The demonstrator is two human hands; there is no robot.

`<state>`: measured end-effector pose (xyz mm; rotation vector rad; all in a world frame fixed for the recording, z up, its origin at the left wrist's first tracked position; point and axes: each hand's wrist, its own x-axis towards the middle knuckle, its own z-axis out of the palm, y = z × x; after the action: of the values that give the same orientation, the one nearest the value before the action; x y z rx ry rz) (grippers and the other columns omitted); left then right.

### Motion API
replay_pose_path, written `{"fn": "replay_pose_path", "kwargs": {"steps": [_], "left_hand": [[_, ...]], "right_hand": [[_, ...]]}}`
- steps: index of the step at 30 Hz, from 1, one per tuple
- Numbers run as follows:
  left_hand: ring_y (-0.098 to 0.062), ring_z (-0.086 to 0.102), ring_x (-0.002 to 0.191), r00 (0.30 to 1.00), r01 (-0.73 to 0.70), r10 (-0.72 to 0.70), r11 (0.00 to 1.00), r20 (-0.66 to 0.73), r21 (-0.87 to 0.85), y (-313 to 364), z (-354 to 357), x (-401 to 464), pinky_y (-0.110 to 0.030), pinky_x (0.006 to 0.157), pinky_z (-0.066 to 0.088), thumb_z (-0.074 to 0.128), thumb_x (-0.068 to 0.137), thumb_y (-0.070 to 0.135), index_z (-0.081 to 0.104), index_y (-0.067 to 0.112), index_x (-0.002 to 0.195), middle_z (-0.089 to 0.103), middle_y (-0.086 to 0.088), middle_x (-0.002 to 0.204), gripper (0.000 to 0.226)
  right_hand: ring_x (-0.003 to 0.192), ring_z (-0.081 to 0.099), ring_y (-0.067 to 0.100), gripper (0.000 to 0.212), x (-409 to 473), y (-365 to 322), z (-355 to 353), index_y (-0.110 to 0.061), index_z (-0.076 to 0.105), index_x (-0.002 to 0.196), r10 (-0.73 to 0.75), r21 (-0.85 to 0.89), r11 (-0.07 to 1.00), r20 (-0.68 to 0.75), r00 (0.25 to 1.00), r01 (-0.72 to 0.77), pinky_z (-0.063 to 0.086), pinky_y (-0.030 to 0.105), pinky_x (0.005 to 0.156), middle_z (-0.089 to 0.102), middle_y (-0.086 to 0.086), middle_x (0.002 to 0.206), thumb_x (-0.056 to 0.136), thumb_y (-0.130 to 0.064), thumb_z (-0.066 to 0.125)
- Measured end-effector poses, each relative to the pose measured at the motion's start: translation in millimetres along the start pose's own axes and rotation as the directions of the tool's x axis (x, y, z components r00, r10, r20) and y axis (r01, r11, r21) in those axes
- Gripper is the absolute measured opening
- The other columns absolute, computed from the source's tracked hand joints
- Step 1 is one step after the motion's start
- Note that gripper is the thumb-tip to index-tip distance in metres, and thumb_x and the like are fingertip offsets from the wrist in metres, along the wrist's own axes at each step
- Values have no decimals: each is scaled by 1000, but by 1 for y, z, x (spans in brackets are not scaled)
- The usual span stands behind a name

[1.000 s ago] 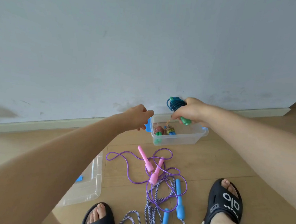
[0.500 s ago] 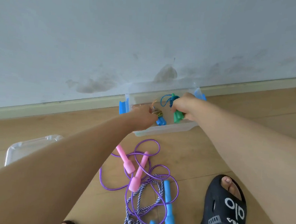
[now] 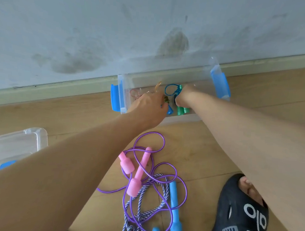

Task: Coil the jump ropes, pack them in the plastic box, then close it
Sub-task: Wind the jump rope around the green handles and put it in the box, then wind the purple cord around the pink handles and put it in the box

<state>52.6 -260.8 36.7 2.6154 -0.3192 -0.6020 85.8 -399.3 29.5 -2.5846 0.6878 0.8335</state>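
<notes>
Jump ropes sit coiled in my clear plastic box (image 3: 124, 88), my right hand (image 3: 182, 97) gripping the green-handled coil (image 3: 176, 99), my left hand's (image 3: 148, 106) grip unclear.

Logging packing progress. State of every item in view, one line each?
plastic box: open, on floor against wall
lid: off, lying on floor at left
green-handled rope: coiled, inside box, held by right hand
left hand: reaching into box; its grip can't be made out
pink-handled purple rope: uncoiled, loose on floor
blue-handled braided rope: uncoiled, tangled with purple one
</notes>
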Motion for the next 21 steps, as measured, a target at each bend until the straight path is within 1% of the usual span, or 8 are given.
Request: {"fn": "replay_pose_path", "kwargs": {"steps": [2, 5, 9, 12, 15, 16, 18, 21], "left_hand": [[-34, 52, 103, 992, -65, 70, 997, -102, 46, 2, -4, -12, -44, 81, 48, 43, 99, 27, 53, 9, 109, 61, -13, 107, 22], [-37, 57, 91, 923, -231, 280, 952, -266, 200, 5, -13, -35, -42, 68, 43, 48, 97, 26, 53, 8, 108, 59, -11, 102, 21], [-37, 60, 73, 860, -374, 453, 872, -236, 315, 2, -24, -82, -36, 54, 36, 55, 92, 25, 55, 8, 99, 60, -7, 90, 18], [-34, 61, 83, 937, -295, 339, 897, -85, 331, -7, -21, -119, -36, 59, 41, 47, 97, 31, 50, 14, 104, 62, -3, 98, 19], [-33, 61, 96, 994, -81, 59, 957, 89, 278, -31, -4, -149, -35, 68, 41, 50, 94, 27, 50, 18, 106, 63, -4, 109, 16], [-33, 61, 99, 988, -8, -31, 968, 151, 250, -42, 4, -160, -36, 70, 43, 52, 92, 25, 51, 20, 110, 63, -5, 114, 19], [-32, 61, 106, 954, 63, -131, 967, 270, 246, -62, 19, -180, -37, 74, 47, 54, 90, 20, 50, 26, 126, 59, -5, 123, 37], [-27, 56, 116, 952, 33, -146, 923, 269, 384, -85, 29, -197, -35, 76, 45, 56, 88, 9, 35, 35, 144, 48, 0, 132, 65]], "right_hand": [[112, 59, 30, 36, -5, 1, -4, -5, 55, 129, -25, -21, 999, -77, 997, 24, 44, 31, 83, 59, 14, 118, 96, -17, 50], [117, 58, 35, 37, -25, 2, -12, -7, 49, 128, -89, 71, 992, -229, 969, 107, 39, 33, 77, 58, 16, 127, 92, -13, 50], [100, 61, 37, 27, -80, 0, -17, -8, 50, 114, -210, 139, 941, -471, 857, 308, 42, 36, 71, 63, 14, 110, 89, -19, 53], [89, 59, 35, 14, -129, 3, -1, -12, 50, 97, -272, 151, 894, -568, 777, 423, 39, 36, 66, 63, 8, 91, 87, -22, 55], [77, 59, 36, 11, -174, 13, 33, -15, 49, 85, -403, 56, 834, -618, 675, 549, 34, 35, 59, 61, 7, 78, 84, -22, 58], [73, 59, 36, 12, -186, 17, 45, -16, 47, 84, -472, -5, 818, -579, 665, 576, 36, 36, 57, 59, 6, 73, 83, -22, 58], [76, 60, 36, 15, -203, 27, 71, -20, 42, 86, -631, -140, 766, -353, 691, 628, 37, 36, 57, 53, 2, 75, 83, -18, 56], [107, 57, 34, 22, -209, 37, 103, -18, 54, 104, -746, -209, 638, 69, 662, 741, 46, 40, 71, 52, 3, 98, 84, -10, 54]]}}
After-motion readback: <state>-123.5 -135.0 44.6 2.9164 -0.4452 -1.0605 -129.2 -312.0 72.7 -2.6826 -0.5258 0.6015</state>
